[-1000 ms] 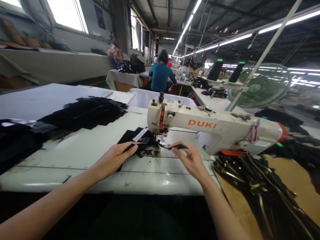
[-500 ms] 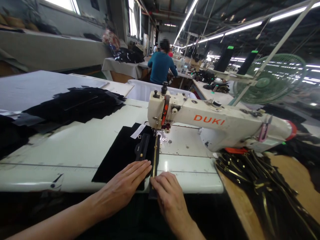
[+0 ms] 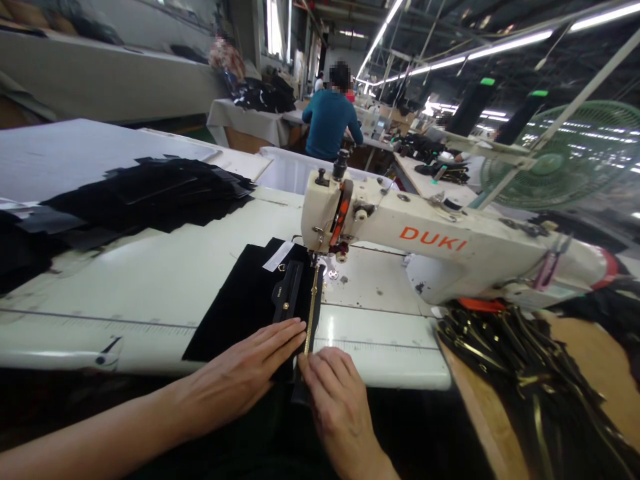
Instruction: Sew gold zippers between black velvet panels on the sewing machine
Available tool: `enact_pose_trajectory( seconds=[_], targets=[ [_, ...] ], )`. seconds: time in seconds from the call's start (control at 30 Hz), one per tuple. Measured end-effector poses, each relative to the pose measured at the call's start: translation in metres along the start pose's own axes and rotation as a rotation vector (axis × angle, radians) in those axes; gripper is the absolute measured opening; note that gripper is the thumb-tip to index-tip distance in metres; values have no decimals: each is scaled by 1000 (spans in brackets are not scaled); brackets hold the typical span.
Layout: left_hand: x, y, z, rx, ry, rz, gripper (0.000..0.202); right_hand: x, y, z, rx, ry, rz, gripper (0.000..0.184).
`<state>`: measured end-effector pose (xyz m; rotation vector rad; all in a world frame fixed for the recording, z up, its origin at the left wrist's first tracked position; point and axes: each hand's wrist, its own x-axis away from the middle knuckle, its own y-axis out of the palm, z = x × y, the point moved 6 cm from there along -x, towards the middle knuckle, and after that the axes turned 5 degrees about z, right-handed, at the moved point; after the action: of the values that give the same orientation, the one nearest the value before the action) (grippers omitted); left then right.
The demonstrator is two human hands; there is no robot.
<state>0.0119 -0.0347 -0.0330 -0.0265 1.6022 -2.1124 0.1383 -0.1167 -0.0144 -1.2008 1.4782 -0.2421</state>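
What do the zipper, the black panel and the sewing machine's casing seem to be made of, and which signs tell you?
Zipper: likely brass-coloured metal teeth; they glint gold.
Panel: probably cloth, perhaps velvety; deep matte black, little shine.
Casing: seemingly painted metal, smooth cream with soft sheen; plastic remains possible.

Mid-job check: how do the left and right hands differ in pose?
The left hand lies flat and outstretched; the right hand is curled. The left hand rests on the black panel; the right hand holds the near part of the gold zipper. Both are bare.
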Motion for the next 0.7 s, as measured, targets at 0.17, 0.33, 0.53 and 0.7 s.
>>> enact_pose_trajectory(
  seconds=[0.17,0.33,0.53,0.7],
  targets=[
    [2,-4,-3,45,48,-22,91,0,1,-1,24,-15,27,33],
    [-1,-12,-9,111,42,-55,77,-2,2,-2,46,-88,72,31],
    [-16,-42,-2,156,26,-44,69,-30,-15,21,-136,-45,-128,38],
    [-23,-45,-2,102,52,-57,86,-73,-9,84,-32,110,-171,58]
  ],
)
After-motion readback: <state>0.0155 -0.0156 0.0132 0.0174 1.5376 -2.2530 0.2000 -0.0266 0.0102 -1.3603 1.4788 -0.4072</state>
